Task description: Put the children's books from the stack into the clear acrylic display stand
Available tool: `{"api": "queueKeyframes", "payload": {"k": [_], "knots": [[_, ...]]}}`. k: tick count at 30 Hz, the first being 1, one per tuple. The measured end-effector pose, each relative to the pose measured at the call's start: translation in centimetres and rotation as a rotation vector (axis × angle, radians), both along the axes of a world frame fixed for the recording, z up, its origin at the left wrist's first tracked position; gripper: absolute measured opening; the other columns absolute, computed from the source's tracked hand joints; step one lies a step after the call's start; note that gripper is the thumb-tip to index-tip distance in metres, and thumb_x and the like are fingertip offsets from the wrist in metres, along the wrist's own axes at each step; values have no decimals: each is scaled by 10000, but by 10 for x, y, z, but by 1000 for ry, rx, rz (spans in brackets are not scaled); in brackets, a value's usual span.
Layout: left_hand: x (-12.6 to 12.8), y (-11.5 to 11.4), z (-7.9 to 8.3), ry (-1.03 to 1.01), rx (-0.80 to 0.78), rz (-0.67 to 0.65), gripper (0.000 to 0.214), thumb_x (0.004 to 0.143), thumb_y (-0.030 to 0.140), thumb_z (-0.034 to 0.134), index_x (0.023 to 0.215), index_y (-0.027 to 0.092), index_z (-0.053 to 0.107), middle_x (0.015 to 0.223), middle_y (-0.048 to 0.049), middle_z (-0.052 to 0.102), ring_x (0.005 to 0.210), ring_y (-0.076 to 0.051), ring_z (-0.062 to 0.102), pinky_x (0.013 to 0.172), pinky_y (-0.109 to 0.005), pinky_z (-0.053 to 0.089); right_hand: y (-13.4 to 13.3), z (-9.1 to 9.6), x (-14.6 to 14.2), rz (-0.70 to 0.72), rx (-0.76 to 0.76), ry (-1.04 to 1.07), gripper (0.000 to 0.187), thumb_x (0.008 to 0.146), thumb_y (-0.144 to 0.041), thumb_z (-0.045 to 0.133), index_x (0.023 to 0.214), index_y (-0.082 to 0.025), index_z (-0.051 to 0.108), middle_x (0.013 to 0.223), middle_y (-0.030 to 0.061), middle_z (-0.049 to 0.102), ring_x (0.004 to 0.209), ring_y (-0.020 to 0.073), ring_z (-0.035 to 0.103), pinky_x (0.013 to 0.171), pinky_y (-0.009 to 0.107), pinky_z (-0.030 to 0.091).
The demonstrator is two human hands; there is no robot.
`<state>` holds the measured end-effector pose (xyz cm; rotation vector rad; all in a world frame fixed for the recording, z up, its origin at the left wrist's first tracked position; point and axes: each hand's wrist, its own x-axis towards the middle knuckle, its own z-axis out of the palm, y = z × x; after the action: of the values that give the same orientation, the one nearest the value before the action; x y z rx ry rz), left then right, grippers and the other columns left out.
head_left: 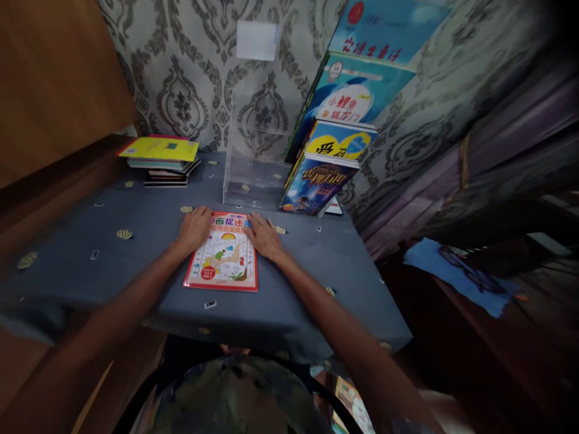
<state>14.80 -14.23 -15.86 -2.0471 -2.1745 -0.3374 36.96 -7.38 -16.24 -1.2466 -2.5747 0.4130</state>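
A red-bordered children's picture book point(226, 256) lies flat on the cloth-covered table, its cover showing a drawn scene and a Chinese title. My left hand point(195, 228) grips its upper left edge, fingers bent and close together. At the upper right edge, my right hand point(265, 236) has its fingers over the cover and covers the end of the title. Just beyond the book stands a clear acrylic display rack point(251, 196).
Thin books, a yellow one point(158, 149) on top, are stacked at the back left. Several upright books, the nearest dark blue point(316, 184), stand in tiers at the right. A phone-like object point(335, 207) lies behind them. Glasses point(470, 268) rest on a blue cloth point(427, 256) far right.
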Motion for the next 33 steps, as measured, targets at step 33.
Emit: {"api": "queueKeyframes", "payload": {"k": [33], "knots": [[59,-54,-24,-1,108,-190,404,977,249,357,1258,201,643,1387,-144,636,1330,-299,554,1117,-506,413,-127,21,50,194,10,-7,648,989,-536,516,1531,-192,428,1641,175,306,1538,371,224,1238,603,196]]}}
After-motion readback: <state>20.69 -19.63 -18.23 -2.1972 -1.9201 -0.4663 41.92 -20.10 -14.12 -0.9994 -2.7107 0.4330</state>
